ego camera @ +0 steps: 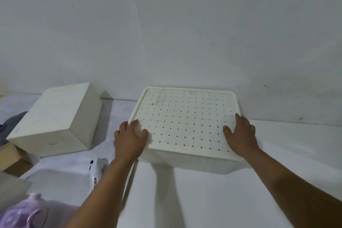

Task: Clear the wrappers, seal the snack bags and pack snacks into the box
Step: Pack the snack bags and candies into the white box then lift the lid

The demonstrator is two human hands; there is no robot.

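1. Right now both my hands are on the white box (187,122), which sits on the white table (203,200) with its back edge close to the wall (166,24).
2. My left hand (129,140) grips the box's near left corner, the fingers (136,123) curled over the rim of the perforated lid (185,114) and the thumb on top.
3. My right hand (240,135) lies flat on the lid's near right corner, fingers straight and spread, the thumb pointing inward.
4. Beyond my left fingers, well apart, a plain white block (55,118) stands on the table.
5. Just beside my left forearm lies a crumpled white wrapper (96,170) with dark print.
6. Farther left, near my elbow, are a brown carton (13,159) and a lilac teapot (24,213), partly cut off.
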